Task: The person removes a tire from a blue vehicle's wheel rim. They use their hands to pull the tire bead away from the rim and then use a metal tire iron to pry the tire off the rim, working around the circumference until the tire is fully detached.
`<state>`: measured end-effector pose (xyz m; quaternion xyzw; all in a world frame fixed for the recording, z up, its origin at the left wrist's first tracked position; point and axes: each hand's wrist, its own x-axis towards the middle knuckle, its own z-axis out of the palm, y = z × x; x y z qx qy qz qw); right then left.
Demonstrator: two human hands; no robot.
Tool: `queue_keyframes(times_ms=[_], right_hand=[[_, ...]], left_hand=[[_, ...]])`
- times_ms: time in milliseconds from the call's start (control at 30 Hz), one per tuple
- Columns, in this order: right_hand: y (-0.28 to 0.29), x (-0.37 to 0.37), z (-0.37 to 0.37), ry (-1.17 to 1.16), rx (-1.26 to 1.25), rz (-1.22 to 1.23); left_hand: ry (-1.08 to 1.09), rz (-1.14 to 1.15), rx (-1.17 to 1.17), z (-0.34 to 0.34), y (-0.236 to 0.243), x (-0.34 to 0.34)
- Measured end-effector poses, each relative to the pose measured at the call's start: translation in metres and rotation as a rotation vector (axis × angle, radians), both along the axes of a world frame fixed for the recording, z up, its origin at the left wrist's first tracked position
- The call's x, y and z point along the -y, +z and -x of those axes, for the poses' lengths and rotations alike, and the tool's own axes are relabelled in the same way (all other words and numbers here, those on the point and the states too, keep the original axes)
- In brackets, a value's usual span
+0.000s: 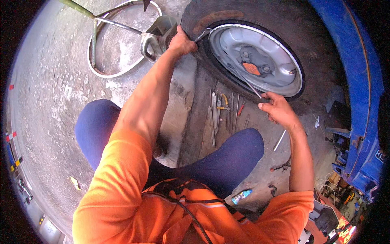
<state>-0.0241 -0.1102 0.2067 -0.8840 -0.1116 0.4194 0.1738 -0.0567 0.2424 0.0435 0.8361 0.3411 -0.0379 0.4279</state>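
A large black tyre (pixel 199 14) with a silver wheel rim (pixel 280 44) lies in front of me, an orange cap (pixel 251 69) at the rim's centre. At its left edge, my left hand (pixel 183 43) is closed round a bent metal tyre lever (pixel 202 35), whose hooked end meets the rim's edge. My right hand (pixel 279 110) grips a straight metal bar (pixel 254 89) at the near side. The bar slants across the tyre's near sidewall and over the rim. Its handle end is hidden in my fingers.
Several long metal levers (pixel 214 112), yellow-handled pliers (pixel 224 101) and a red-handled tool (pixel 241 108) lie between my knees and the tyre. A pale metal ring (pixel 95 72) and a jack-like metal piece (pixel 152 46) sit left. Blue vehicle bodywork (pixel 367 81) borders the right; a blue bottle (pixel 241 196) lies nearby.
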Motion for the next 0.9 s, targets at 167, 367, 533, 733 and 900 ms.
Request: queue_keyframes(times_ms=[167, 367, 533, 733, 900], right_hand=[[-0.002, -0.014, -0.006, -0.152, -0.223, -0.067], [-0.02, -0.028, 0.01, -0.273, -0.318, -0.149], [-0.037, -0.032, 0.047, -0.345, -0.16, -0.259], [-0.055, -0.046, 0.063, -0.335, -0.172, -0.189], [-0.11, -0.048, 0.102, -0.24, 0.144, -0.17]], left_hand=[[-0.009, 0.012, 0.015, -0.001, -0.005, 0.0], [0.005, 0.026, 0.038, -0.007, -0.025, -0.003], [0.0, 0.074, 0.084, -0.004, -0.029, 0.0], [0.031, 0.069, 0.08, -0.002, -0.031, -0.003], [0.043, 0.129, 0.126, -0.005, -0.027, 0.003]])
